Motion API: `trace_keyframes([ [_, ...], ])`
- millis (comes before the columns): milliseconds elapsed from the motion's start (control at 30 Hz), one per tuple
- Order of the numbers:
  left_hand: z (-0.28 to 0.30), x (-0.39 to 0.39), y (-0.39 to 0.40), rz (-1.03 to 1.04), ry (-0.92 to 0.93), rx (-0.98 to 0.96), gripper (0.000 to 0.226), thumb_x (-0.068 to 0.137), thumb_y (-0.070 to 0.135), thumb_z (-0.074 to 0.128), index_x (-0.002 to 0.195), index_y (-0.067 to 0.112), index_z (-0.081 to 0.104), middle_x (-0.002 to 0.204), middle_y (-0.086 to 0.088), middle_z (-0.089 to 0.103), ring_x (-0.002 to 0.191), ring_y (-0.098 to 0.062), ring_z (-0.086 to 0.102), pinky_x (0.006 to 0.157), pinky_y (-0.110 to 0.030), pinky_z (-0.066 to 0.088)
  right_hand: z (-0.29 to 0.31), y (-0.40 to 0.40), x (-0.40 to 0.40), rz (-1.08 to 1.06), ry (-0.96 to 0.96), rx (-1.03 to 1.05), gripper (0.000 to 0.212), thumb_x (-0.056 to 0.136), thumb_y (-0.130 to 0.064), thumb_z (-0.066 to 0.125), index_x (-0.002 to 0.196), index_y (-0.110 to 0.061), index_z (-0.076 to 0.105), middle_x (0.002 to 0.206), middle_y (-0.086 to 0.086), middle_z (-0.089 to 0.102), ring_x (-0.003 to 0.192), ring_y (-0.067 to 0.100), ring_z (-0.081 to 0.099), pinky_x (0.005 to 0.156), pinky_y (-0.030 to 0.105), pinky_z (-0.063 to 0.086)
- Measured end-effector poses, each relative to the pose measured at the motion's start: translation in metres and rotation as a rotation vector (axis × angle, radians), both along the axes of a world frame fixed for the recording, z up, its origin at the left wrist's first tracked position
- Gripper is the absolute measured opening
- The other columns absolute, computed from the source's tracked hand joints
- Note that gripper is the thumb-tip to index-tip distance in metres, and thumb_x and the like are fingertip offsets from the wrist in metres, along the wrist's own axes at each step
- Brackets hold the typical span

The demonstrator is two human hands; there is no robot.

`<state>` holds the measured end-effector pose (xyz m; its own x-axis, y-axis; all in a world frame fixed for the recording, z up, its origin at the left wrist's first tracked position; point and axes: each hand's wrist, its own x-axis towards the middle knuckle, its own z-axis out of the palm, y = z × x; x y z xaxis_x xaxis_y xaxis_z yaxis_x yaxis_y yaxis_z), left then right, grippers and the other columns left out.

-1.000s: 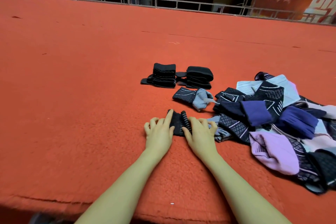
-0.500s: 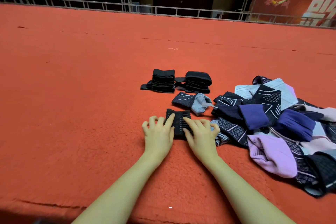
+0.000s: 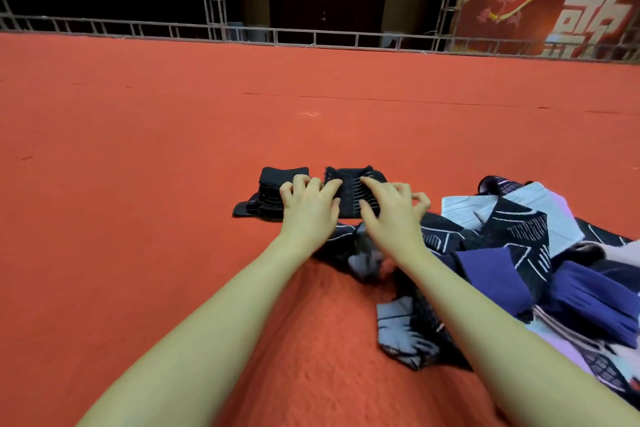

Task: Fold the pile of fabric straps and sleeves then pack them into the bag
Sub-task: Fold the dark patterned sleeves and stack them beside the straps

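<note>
Head view: Two bare arms reach far across an orange-red carpeted floor (image 3: pixel 138 166). Between the hands sits a folded black sleeve with thin white stripes (image 3: pixel 349 194). The left hand (image 3: pixel 309 204) grasps the sleeve's left edge, thumb and forefinger curled onto the cloth. The right hand (image 3: pixel 391 206) grips the sleeve's right edge, forefinger stretched over the striped top and the other fingers bent.

Just left of the sleeve stands a stack of folded black straps (image 3: pixel 273 191), partly hidden behind the left hand, with one loose end lying flat on the carpet at its near left corner. Whether the sleeve touches that stack cannot be told.

To the right and nearer lies the unfolded pile of fabric straps and sleeves (image 3: pixel 519 253), a heap of black, navy, purple, pale blue and lilac pieces, many with white line patterns; the right forearm crosses over its left edge. A grey-and-black piece (image 3: pixel 398 333) sits at the pile's near left corner.

At the far edge of the carpet runs a low metal truss rail (image 3: pixel 242 33). Behind it, far right, hangs a red banner with large pale characters (image 3: pixel 554 10).
</note>
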<state>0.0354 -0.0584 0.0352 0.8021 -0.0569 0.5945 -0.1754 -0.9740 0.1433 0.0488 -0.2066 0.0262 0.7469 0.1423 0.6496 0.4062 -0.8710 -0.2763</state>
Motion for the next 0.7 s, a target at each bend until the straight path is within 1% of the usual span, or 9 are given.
trace_keyframes([
  [67,0.003,0.032,-0.002,-0.006,0.011,0.031,0.037,0.094,0.028,0.053,0.131,0.021,0.056,0.111,-0.007,0.062,0.117,-0.034,0.043,0.088,-0.040,0.015,0.005,-0.010,0.028,-0.002,0.043,-0.063,0.040,0.092,-0.027,0.054,0.132,-0.024,0.053,0.122,-0.008,0.061,0.118,0.020,0.044,0.091,0.037,0.013],
  [267,0.002,0.120,-0.011,-0.074,-0.038,0.170,0.030,0.079,0.020,0.071,0.107,0.013,0.069,0.085,-0.011,0.067,0.094,-0.039,0.055,0.078,-0.039,0.019,0.004,-0.026,0.106,-0.042,0.103,-0.159,0.044,0.096,-0.030,0.047,0.140,-0.027,0.042,0.130,-0.012,0.055,0.126,0.015,0.036,0.096,0.038,0.010],
  [300,0.001,0.131,-0.013,-0.063,-0.022,0.167,0.030,0.082,0.021,0.067,0.112,0.014,0.067,0.090,-0.011,0.067,0.098,-0.038,0.053,0.080,-0.039,0.019,0.002,-0.026,0.117,-0.049,0.101,-0.155,0.044,0.096,-0.029,0.046,0.140,-0.027,0.042,0.131,-0.012,0.054,0.127,0.015,0.035,0.096,0.039,0.009],
  [333,0.001,0.139,-0.015,-0.039,0.023,0.171,0.032,0.089,0.024,0.059,0.120,0.016,0.062,0.101,-0.009,0.065,0.107,-0.037,0.048,0.084,-0.040,0.017,-0.001,-0.026,0.126,-0.055,0.106,-0.149,0.044,0.096,-0.029,0.046,0.140,-0.027,0.042,0.132,-0.012,0.054,0.127,0.015,0.035,0.096,0.039,0.009],
  [400,-0.005,0.154,-0.017,-0.003,0.151,0.206,0.037,0.099,0.033,0.042,0.134,0.022,0.049,0.123,-0.005,0.055,0.121,-0.031,0.036,0.094,-0.041,0.014,-0.008,-0.025,0.141,-0.071,0.143,-0.150,0.044,0.097,-0.030,0.044,0.141,-0.028,0.040,0.135,-0.012,0.051,0.129,0.015,0.033,0.098,0.040,0.010],
  [467,-0.014,0.162,-0.016,0.005,0.306,0.267,0.043,0.101,0.042,0.031,0.137,0.024,0.045,0.140,-0.007,0.041,0.130,-0.030,0.029,0.103,-0.044,0.016,-0.019,-0.025,0.151,-0.108,0.242,-0.212,0.042,0.099,-0.036,0.039,0.141,-0.030,0.040,0.144,-0.012,0.043,0.133,0.015,0.030,0.102,0.042,0.013],
  [533,-0.027,0.165,-0.014,-0.017,0.483,0.298,0.049,0.102,0.045,0.022,0.144,0.023,0.036,0.156,-0.004,0.019,0.141,-0.027,0.017,0.109,-0.049,0.013,-0.034,-0.025,0.155,-0.143,0.385,-0.293,0.042,0.101,-0.044,0.032,0.140,-0.032,0.042,0.154,-0.009,0.028,0.139,0.018,0.022,0.106,0.044,0.013],
  [600,-0.037,0.162,-0.013,-0.043,0.568,0.289,0.052,0.103,0.043,0.018,0.150,0.022,0.024,0.160,0.002,0.010,0.145,-0.021,0.010,0.113,-0.050,0.006,-0.048,-0.027,0.151,-0.145,0.474,-0.291,0.044,0.102,-0.046,0.026,0.142,-0.033,0.039,0.157,-0.010,0.020,0.144,0.017,0.014,0.109,0.046,0.010],
  [700,-0.038,0.157,-0.014,-0.047,0.560,0.290,0.055,0.102,0.044,0.016,0.152,0.020,0.018,0.160,0.002,0.011,0.146,-0.022,0.011,0.114,-0.050,0.002,-0.057,-0.028,0.141,-0.145,0.510,-0.282,0.047,0.102,-0.047,0.022,0.146,-0.034,0.030,0.158,-0.012,0.019,0.145,0.015,0.011,0.110,0.048,0.007],
])
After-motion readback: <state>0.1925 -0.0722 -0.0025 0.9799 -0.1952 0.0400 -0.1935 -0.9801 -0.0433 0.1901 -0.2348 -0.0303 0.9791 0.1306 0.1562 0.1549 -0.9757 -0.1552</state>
